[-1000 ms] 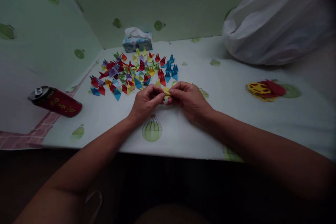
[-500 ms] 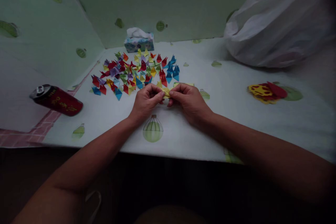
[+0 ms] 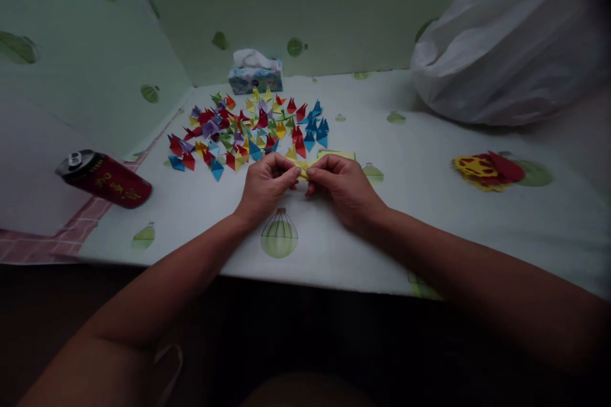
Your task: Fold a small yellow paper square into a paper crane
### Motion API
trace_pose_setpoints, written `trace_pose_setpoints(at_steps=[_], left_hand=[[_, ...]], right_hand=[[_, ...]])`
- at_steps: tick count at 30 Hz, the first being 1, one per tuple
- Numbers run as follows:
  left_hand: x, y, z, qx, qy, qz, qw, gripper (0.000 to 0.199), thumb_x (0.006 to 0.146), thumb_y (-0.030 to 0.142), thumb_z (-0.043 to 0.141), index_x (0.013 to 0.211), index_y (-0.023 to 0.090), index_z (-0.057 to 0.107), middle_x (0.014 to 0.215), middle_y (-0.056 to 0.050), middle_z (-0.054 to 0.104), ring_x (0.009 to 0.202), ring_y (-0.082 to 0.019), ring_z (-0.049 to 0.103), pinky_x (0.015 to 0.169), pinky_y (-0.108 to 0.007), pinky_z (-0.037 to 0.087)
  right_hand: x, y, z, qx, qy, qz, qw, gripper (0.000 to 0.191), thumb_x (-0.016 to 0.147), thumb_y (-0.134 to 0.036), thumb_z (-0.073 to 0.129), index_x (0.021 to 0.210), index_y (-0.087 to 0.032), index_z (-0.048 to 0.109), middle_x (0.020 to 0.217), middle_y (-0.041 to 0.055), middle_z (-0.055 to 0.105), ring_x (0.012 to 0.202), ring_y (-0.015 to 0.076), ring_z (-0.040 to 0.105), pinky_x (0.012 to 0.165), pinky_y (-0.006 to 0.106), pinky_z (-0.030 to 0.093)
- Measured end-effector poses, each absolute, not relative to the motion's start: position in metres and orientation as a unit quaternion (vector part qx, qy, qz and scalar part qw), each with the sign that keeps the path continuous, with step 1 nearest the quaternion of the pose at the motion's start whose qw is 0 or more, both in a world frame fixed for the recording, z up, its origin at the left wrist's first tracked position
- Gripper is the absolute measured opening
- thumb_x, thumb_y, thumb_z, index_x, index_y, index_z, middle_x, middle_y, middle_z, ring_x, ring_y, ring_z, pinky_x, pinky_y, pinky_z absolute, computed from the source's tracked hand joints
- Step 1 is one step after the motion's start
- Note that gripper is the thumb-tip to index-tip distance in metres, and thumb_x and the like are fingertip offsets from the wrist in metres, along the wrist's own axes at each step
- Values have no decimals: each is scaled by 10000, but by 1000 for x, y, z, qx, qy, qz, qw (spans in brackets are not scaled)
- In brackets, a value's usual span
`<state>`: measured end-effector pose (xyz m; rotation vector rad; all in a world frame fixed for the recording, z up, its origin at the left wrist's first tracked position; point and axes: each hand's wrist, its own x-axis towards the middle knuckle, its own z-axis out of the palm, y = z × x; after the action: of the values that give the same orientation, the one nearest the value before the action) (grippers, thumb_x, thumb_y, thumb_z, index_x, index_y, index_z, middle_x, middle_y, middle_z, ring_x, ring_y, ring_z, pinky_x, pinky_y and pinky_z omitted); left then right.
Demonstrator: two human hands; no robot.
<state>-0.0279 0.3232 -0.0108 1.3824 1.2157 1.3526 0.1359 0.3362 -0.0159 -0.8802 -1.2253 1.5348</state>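
Observation:
A small folded yellow paper (image 3: 302, 169) is pinched between my two hands above the table. My left hand (image 3: 268, 183) grips its left side with thumb and fingers. On the other side, my right hand (image 3: 344, 186) holds it the same way, and the fingertips almost meet. Much of the paper is hidden by the fingers. Just beyond the hands lies a spread of folded paper cranes (image 3: 238, 130) in red, blue, yellow, green and purple. Partly behind my right hand lies a stack of yellow-green paper sheets (image 3: 338, 154).
A tissue box (image 3: 255, 79) stands at the back by the wall. To the left is a dark red can (image 3: 105, 179). A large white plastic bag (image 3: 506, 57) fills the back right, and a red and yellow flat item (image 3: 487, 170) lies in front of it.
The view has shifted very slightly. Both hands keep their pinch on the yellow paper, with hardly any visible movement.

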Motion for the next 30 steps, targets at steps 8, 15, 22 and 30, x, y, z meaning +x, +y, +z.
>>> trace_pose_setpoints(at_steps=[8,15,22,30], left_hand=[[-28,323,-12,548,501,535,404,216,743,296,777,727,171,602,652,27,627,558,-93,610,553,-221,493],[-28,322,-10,549,506,539,391,212,752,283,781,731,170,603,662,26,633,574,-101,631,563,-226,506],[-30,324,-12,541,455,546,450,228,758,311,786,810,161,621,750,20,647,630,-96,652,627,-237,573],[-33,325,-10,548,435,528,481,323,771,297,779,1037,170,645,771,29,645,651,-98,662,667,-252,601]], right_hand=[[135,337,-20,-359,-528,611,468,195,790,-296,741,728,-200,583,605,-23,641,592,122,593,662,283,480],[134,337,-20,-366,-533,605,465,206,772,-301,765,729,-200,591,610,-27,639,592,120,596,654,284,483],[137,341,-20,-376,-542,586,470,200,787,-272,752,722,-200,578,591,-36,620,558,117,593,619,278,481],[139,344,-16,-369,-552,589,461,199,779,-247,741,704,-195,564,596,-42,601,545,102,581,600,268,475]])
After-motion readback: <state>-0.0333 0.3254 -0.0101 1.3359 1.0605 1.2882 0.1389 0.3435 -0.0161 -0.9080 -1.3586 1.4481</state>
